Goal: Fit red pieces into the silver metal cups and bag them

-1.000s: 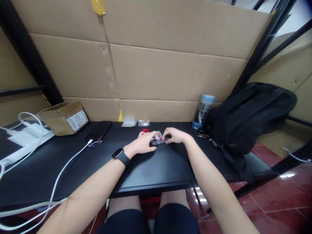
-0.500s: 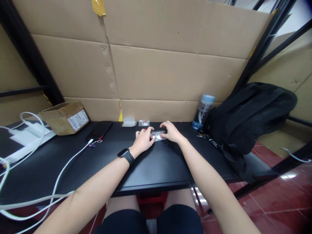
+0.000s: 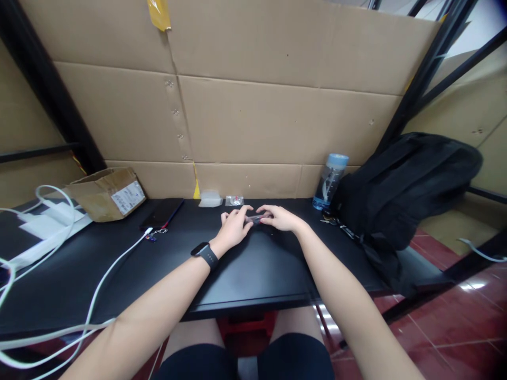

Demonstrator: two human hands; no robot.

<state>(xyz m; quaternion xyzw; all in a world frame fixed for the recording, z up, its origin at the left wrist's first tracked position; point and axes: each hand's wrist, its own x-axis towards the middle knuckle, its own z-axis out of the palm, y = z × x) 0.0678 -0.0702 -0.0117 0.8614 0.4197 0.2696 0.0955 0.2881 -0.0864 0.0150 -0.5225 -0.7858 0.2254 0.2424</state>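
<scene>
Between the fingertips of both hands is a small clear plastic packet (image 3: 254,218), tilted so that it shows as a narrow shiny strip; its contents are too small to tell. My left hand (image 3: 233,228), with a dark watch on the wrist, is closed on the packet's left end. At the other end my right hand (image 3: 280,217) pinches it between thumb and fingers. Just behind the hands lies another small clear packet (image 3: 234,200) with a bit of red in it. Left of that sits a whitish translucent plastic piece (image 3: 210,199).
A phone (image 3: 161,214) with a white cable lies left on the black table (image 3: 253,274), near a cardboard box (image 3: 106,195) and a white power strip (image 3: 47,237). A water bottle (image 3: 329,182), keys (image 3: 329,218) and a black backpack (image 3: 404,184) are at right. Cardboard wall (image 3: 245,121) stands behind.
The packet has tilted from showing its flat face to a thinner edge-on strip. My right hand has shifted its fingers and turned slightly; the left hand is almost unmoved.
</scene>
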